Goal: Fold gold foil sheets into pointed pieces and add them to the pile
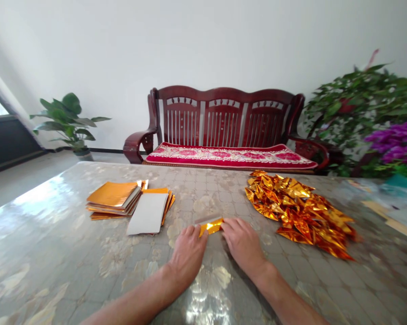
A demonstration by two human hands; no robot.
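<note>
Between my two hands, a strip of shiny gold foil paper lies folded on the table. My left hand is closed on its left end, and my right hand has its fingers closed on the right end. Left of my hands are stacks of foil paper sheets: an orange-gold stack and, overlapping it, one topped by a pale sheet. To the right spreads a heap of folded gold foil pieces. The undersides of my fingers are hidden.
The table has a glossy, patterned cover that reflects light. At its right side lie clear plastic and a teal item. Beyond the far edge stands a dark red wooden bench, with a potted plant to the left and purple flowers to the right.
</note>
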